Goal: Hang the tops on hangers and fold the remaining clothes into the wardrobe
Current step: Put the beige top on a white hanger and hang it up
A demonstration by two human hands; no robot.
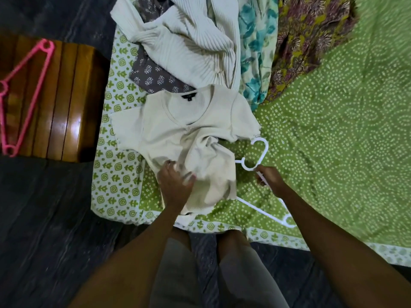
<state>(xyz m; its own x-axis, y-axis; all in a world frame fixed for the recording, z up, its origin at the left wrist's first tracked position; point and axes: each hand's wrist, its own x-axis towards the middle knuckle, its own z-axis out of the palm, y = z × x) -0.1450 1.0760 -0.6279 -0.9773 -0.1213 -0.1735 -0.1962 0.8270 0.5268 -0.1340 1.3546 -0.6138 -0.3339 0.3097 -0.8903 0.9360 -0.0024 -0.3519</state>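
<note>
Left hand [175, 181] fingers bunch the hem of the cream tee [184, 132] lying flat on the green bedspread [333, 107], right hand [270, 178] grips the white hanger [255, 161] just beside it: best open that hem wide, feed the hook through to the neckline.

White hanger [255, 156]: one arm hidden under cream top [178, 130]; left hand [175, 185] fingers motion-blurred.

Cream short-sleeved top [178, 127] flat, hem bunched, white hanger [259, 161] beside
</note>
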